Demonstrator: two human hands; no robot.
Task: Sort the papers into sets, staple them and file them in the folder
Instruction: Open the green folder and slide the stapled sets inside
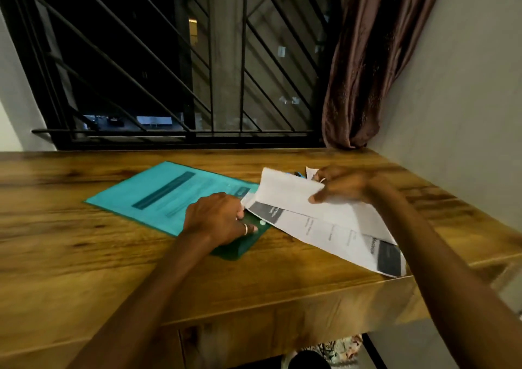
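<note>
Person at a wooden desk, sorting stage. A teal folder lies flat at centre, closed, with its long axis running from the near right corner away to the far left. The papers lie just right of it. One end touches the folder's right edge, and their long axis runs from there toward the desk's near right edge, where the last corner slightly overhangs.

The right hand grips the top sheet at its far edge, thumb on the face and fingers behind. The sheet is lifted and curled, clear of the printed pages below. The left hand rests knuckles up on the folder's dark near corner, fingertips at the papers' end. Whether it pinches that end or only presses beside it cannot be told.

A small blue object shows behind the raised sheet, too hidden to name.

Key relation: the stack lies between the two hands, its long axis pointing at the folder. The left hand is nearer the folder. The right is nearer the loose sheets and likely better placed to lift them away, while the left steadies. No stapled set can be made out, so the task looks early.
</note>
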